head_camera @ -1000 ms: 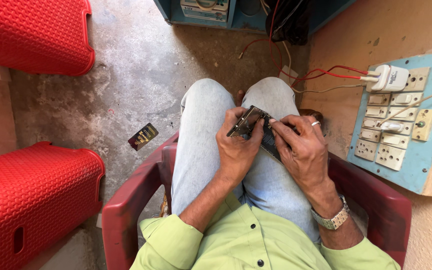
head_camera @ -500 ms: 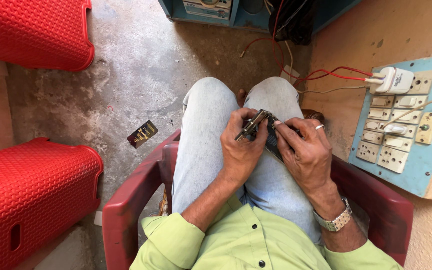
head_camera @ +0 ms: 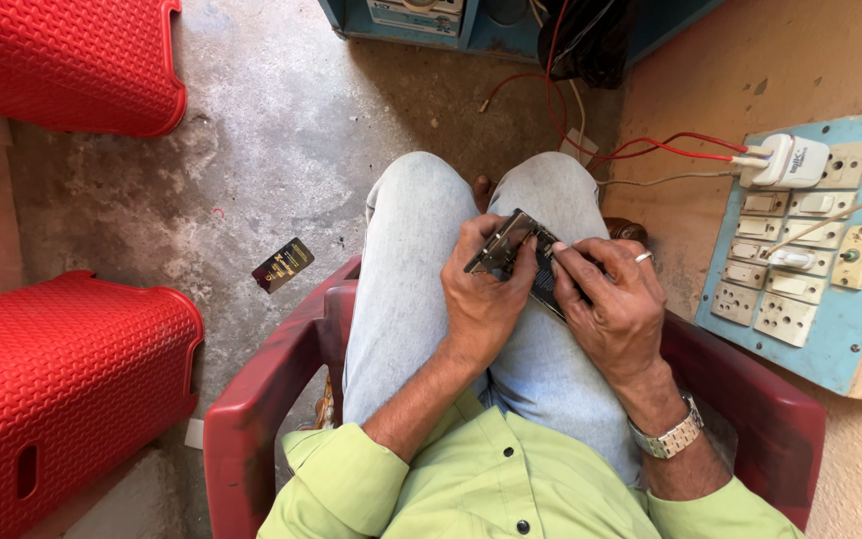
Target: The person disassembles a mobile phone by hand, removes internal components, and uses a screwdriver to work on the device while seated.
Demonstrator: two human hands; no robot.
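From the head view, I am seeing my left hand (head_camera: 486, 299) gripping a small dark phone (head_camera: 529, 262) over my lap, its metal end at eleven o'clock; my right hand (head_camera: 616, 304) is clasping its three o'clock side, fingertips pressing down.

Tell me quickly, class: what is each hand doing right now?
Left hand: closed around the small opened phone, gripping its metal part.
Right hand: fingers curled on the phone's dark side, holding it over the lap.
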